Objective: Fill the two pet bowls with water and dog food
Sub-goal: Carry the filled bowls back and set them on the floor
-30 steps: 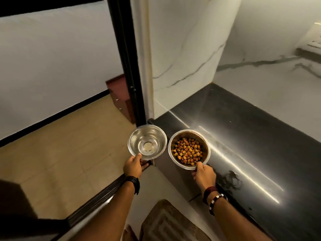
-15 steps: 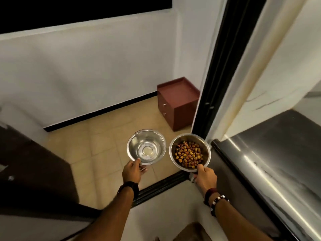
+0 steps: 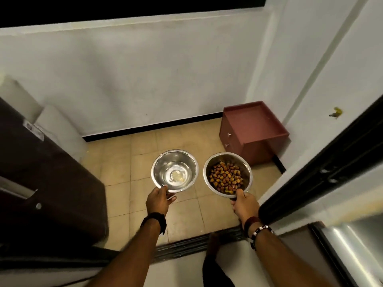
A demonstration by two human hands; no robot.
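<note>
Over the tiled floor (image 3: 182, 216), at the doorway: water bowl (image 3: 174, 170), left hand (image 3: 158, 200) pinching its near rim; food bowl (image 3: 228, 175), right hand (image 3: 244, 206) gripping likewise (both level, presumably against spilling). Maroon cabinet (image 3: 251, 131) beyond.

You stand in a home: tiled floor (image 3: 182, 214), painted wall (image 3: 145, 79), a small drawer cabinet (image 3: 248, 131) at 1 o'clock, sliding-door track (image 3: 196, 245) below.

water bowl (image 3: 174, 170) left, food bowl (image 3: 227, 175) right, apart
</note>
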